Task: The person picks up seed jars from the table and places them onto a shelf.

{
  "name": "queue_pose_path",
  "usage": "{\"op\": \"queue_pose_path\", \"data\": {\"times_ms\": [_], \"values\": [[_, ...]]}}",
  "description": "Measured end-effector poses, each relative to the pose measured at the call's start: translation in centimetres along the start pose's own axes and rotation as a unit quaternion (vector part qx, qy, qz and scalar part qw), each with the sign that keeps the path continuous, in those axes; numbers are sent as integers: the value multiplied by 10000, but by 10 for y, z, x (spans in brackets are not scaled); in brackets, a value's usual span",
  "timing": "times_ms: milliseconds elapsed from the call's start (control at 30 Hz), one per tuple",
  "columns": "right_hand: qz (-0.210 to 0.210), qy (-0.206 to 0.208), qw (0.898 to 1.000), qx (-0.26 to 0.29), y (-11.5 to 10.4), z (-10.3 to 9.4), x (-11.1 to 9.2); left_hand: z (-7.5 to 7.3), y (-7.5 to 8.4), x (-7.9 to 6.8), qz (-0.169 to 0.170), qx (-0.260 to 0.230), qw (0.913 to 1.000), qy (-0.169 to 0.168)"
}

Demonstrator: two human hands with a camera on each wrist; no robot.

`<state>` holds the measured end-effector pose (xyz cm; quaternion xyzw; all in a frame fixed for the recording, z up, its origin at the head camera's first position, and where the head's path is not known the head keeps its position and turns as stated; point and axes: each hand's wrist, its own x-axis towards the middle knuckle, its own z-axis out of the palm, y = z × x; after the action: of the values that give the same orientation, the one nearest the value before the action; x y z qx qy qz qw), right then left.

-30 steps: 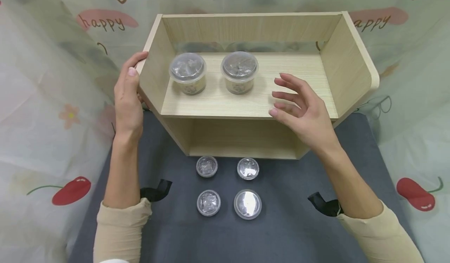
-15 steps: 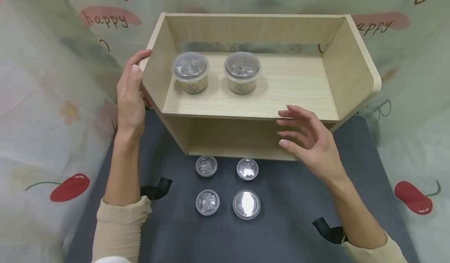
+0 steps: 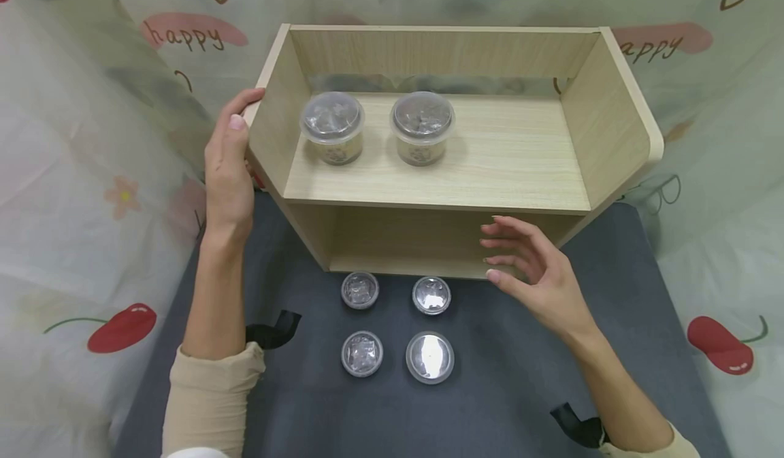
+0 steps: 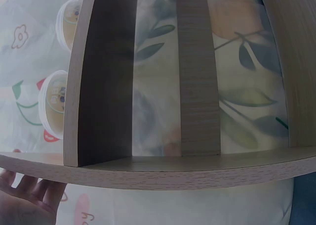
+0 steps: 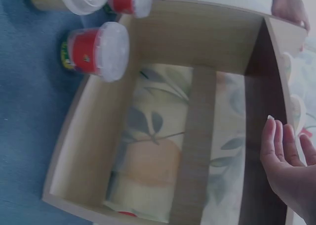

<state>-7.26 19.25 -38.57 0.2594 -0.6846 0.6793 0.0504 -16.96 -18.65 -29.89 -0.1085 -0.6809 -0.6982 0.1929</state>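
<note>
My left hand (image 3: 228,172) holds the left side panel of a two-tier wooden shelf (image 3: 441,199), its thumb at the front edge. In the left wrist view, its fingers (image 4: 34,189) show just outside that panel. My right hand (image 3: 539,281) hovers before the lower compartment at the right, fingers spread and slightly bent, with nothing in them. On the upper board stand two lidded plastic cups, a left one (image 3: 333,128) and a middle one (image 3: 422,128). Part of the left hand's grip is hidden behind the panel.
Several smaller lidded cups (image 3: 361,354) stand in two rows on the dark grey cloth (image 3: 490,403) before the shelf. In the right wrist view, one cup (image 5: 96,52) has a red label. Patterned curtain (image 3: 110,138) surrounds the sides and back.
My right hand has drawn back from the upper board, moving down toward the front of the lower compartment. My left hand keeps its hold on the panel; the cups stay in place.
</note>
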Motion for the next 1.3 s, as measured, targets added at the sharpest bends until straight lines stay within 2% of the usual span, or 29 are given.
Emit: {"op": "queue_pose_path", "data": {"times_ms": [700,1300], "values": [[652,-374,9955,-581,39,7,-41,0,0,0,-7,89,10000,38],[933,-710,9903,-749,63,23,-70,1,0,0,9,76,10000,40]]}}
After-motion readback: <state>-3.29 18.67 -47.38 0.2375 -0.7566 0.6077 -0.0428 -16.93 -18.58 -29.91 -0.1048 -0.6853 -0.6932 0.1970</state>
